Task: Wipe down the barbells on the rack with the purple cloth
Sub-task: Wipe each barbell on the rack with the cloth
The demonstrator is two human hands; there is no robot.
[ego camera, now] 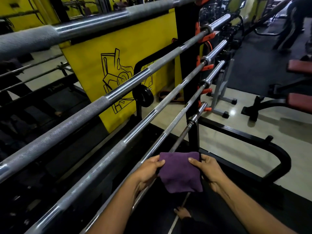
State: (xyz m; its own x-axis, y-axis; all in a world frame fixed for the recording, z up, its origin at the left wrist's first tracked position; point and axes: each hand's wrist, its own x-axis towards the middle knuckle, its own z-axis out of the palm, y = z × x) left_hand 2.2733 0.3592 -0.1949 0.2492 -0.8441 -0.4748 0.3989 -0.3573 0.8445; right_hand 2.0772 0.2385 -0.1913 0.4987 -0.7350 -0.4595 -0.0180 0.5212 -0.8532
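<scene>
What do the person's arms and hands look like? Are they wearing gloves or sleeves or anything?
No gloves and no sleeves in view. The left hand and the right hand are both bare, and both forearms are bare right down to the bottom edge of the picture. I can't see any watch, ring or wristband. The fingernails that show are short.

Purple cloth [180, 173] held between both hands, draped over the lowest, darkest barbell [181, 138] of the rack. Left hand [148, 171] pinches the cloth's left edge, thumb on top. Right hand [209, 171] pinches the right edge, thumb on top. Above it, four more steel barbells run diagonally, knurled sections visible; their far ends rest on orange hooks [206, 37] of a black upright [190, 92]. Yellow panel [138, 53] with black drawing behind. Red-padded benches [299, 100] at right.
</scene>
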